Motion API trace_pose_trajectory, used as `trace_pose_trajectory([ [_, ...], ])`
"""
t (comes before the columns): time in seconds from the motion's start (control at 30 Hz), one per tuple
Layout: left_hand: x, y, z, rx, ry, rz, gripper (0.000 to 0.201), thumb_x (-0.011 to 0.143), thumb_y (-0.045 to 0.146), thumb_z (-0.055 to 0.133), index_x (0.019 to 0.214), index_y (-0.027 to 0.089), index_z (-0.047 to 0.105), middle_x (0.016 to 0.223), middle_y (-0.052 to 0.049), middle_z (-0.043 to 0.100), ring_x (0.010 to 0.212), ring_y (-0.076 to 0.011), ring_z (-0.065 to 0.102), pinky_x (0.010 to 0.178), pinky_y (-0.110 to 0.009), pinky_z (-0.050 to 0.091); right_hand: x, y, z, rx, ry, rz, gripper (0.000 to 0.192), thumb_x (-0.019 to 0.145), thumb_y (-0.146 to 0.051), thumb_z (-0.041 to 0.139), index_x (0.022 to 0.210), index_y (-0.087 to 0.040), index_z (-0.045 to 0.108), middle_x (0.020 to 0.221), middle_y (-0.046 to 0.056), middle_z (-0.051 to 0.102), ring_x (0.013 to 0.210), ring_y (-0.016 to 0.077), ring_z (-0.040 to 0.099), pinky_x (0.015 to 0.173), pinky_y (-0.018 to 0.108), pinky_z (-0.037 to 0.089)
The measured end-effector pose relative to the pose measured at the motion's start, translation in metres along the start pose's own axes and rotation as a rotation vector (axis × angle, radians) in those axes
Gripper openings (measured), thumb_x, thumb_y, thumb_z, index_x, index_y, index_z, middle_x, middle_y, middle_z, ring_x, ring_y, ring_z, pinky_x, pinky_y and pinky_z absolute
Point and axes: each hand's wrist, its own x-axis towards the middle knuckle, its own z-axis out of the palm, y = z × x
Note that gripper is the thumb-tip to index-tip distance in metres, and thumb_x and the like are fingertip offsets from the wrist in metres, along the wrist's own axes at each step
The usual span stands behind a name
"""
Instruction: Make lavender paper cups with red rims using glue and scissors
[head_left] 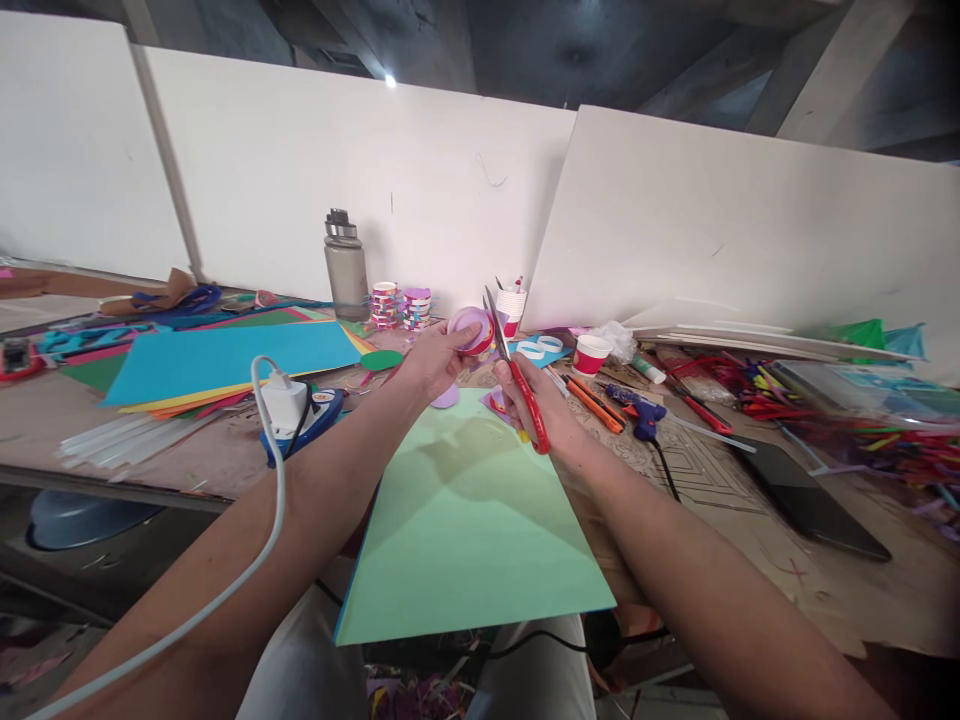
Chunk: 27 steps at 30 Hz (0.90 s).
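My left hand (pixel 439 358) is closed around a small cup (pixel 472 332) with a purple paper disc on its end and red showing at its side. In my right hand (pixel 544 400) is a pair of scissors (pixel 531 405) with red handles, its blades pointing up beside the cup. Whether the blades touch the paper I cannot tell. Below both hands lies a light green paper sheet (pixel 472 530). A purple paper circle (pixel 445 397) rests at its far edge, and a small colourful piece (pixel 496 402) is partly hidden by my right hand.
Two strip-covered cups (pixel 385 305) stand near a grey bottle (pixel 346 270). Coloured sheets (pixel 232 360) and a power strip with a white plug (pixel 289 405) lie left. Rightward are a red-and-white cup (pixel 591 354), orange cutters (pixel 594 402), a glue gun (pixel 645 415) and a dark tablet-like slab (pixel 806 500).
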Motion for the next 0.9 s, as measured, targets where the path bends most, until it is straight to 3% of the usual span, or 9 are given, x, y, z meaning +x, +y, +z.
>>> trace_pose_trajectory([
  [0.37,0.0,-0.001,0.001,-0.017,0.004,-0.015,0.017,0.076,0.012,0.084,0.082,0.011,0.068,0.071,-0.002,0.07,0.059,-0.0096,0.064,0.056,-0.019,0.052,0.0,0.0,-0.001,0.037,-0.013,-0.016,0.042,0.089,-0.068,0.058,0.091,-0.028,0.048,0.064,-0.008,0.041,0.048,0.0093,0.036,0.045,0.021,0.037],
  [0.8,0.004,0.009,-0.01,0.076,-0.055,-0.008,0.026,0.069,0.016,0.089,0.084,0.01,0.069,0.075,-0.004,0.072,0.067,-0.0132,0.067,0.065,-0.025,0.058,-0.003,-0.009,-0.001,0.045,-0.027,0.035,0.054,0.084,-0.077,0.06,0.081,-0.026,0.04,0.06,-0.008,0.041,0.047,0.0084,0.036,0.042,0.02,0.035],
  [0.9,0.004,0.009,-0.009,0.053,-0.034,-0.01,0.024,0.069,0.015,0.088,0.082,0.01,0.069,0.075,-0.004,0.071,0.066,-0.0133,0.067,0.06,-0.023,0.056,-0.002,-0.007,-0.001,0.038,-0.022,0.022,0.054,0.085,-0.075,0.061,0.08,-0.026,0.038,0.06,-0.008,0.042,0.047,0.0083,0.038,0.043,0.02,0.036],
])
